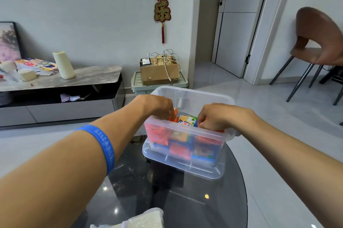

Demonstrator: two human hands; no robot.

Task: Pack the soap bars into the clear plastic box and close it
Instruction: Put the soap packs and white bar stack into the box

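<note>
A clear plastic box [193, 164] stands open on a dark round glass table [167, 196]. Several wrapped soap bars in red, orange and blue packs [187, 120] fill it in stacked layers. My left hand [157, 106] reaches into the box's left side with its fingers closed on an orange soap bar [174, 115]. On the right side, my right hand [217, 116] is inside the box, fingers curled on a soap bar there. The box's lid is not visible.
A translucent white bag [144, 219] lies at the table's near edge. Behind are a low TV cabinet [61, 97] with clutter, a green bin bearing a cardboard box [159, 72], and a brown chair [315, 42] at the right.
</note>
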